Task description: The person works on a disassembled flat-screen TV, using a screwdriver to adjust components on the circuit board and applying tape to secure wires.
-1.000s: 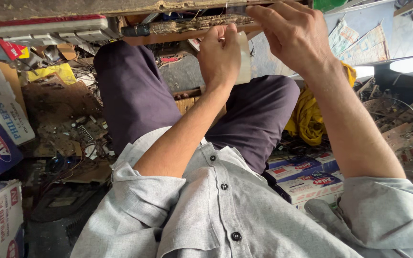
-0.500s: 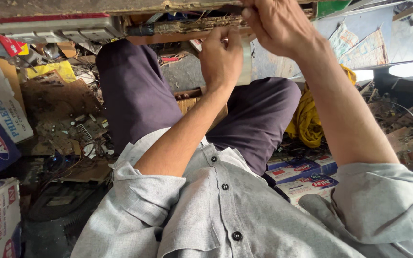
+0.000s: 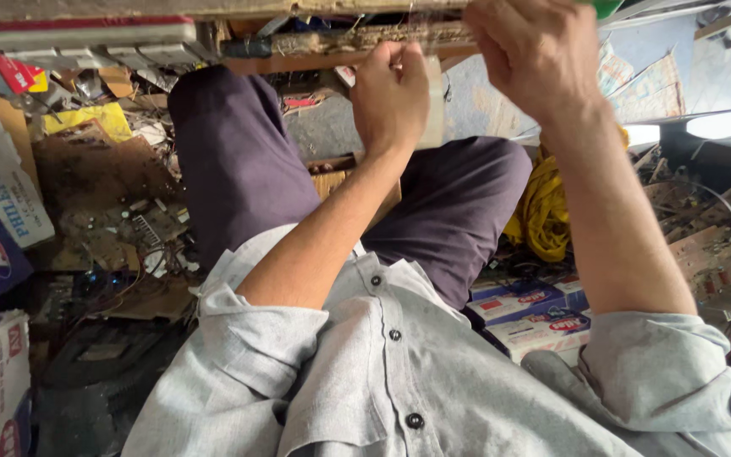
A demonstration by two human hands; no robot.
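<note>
- Left hands-side: left hand curls into a loose fist up at the long circuit board, thumb and fingers pinched at its lower edge; a pale translucent piece sits just behind the knuckles, and whether the hand holds it I cannot tell.
- Right hand is closed over the board's right end, fingers hidden past the top of the frame, so the exact grip is unclear.
- Board is held up near the frame's top, above the lap, roughly level.
- Risk: 2 hands grip only the right part; the long left end is unsupported and could sag or flex, judging by its length.
- Risk: if a pinch slips, the board drops onto the knees or into the scrap parts on the floor.
- Risk: the yellow coiled cable and the boxes crowd the right elbow; a snag could jolt the hold.
</note>
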